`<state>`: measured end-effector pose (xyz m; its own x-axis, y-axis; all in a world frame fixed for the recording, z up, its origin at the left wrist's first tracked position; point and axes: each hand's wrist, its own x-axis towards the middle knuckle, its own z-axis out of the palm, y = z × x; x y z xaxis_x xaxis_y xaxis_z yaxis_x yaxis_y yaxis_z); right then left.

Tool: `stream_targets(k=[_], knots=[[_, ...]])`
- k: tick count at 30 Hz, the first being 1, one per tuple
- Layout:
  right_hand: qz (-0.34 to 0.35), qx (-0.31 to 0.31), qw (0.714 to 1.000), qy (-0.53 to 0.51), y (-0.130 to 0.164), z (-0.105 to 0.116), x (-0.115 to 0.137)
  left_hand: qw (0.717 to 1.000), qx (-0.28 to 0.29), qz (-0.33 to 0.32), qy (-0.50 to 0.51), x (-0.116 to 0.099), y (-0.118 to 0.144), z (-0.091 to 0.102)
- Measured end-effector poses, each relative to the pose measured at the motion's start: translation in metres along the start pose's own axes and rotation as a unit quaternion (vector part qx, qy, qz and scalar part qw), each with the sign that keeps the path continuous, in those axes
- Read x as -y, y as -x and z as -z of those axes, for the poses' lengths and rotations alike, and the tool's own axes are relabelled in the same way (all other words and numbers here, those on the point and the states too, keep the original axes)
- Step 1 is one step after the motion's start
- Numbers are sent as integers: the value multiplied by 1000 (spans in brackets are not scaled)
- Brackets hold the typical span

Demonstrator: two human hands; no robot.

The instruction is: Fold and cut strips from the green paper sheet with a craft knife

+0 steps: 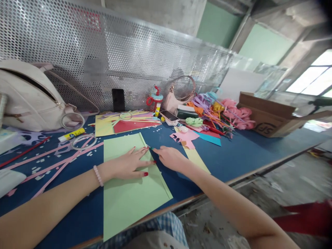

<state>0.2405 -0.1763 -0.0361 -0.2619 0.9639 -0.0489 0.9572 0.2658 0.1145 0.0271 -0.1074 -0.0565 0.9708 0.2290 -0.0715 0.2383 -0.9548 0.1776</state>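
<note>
On the blue table point(233, 155), the left hand point(129, 164) lies flat and open on the green paper sheet point(129, 193) while the right hand point(169, 157) pinches a pen-like tool point(149, 147) at its folded edge; slack pressure could let the sheet slip.

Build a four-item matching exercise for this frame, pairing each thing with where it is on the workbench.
Things:
1. left hand
2. cardboard box
3. glue stick
4. black phone

Places:
A. leaning upright against the perforated metal panel
B. far right end of the blue table
C. flat on the light green paper sheet
D. beside a tape ring, near the white bag

Pairs: 1-C, 2-B, 3-D, 4-A
</note>
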Motion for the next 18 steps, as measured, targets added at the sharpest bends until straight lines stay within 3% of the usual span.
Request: stream_targets(k=[8,13,18], knots=[[-5,-5,1000,-10,-1,-1,-1,999,-15,42,-16,13,-1,3],[-2,2,1000,-15,-1,0,-2,996,-31,80,-32,41,-16,15],[-7,10,1000,-12,2,4,0,998,-11,47,-39,69,-26,18]])
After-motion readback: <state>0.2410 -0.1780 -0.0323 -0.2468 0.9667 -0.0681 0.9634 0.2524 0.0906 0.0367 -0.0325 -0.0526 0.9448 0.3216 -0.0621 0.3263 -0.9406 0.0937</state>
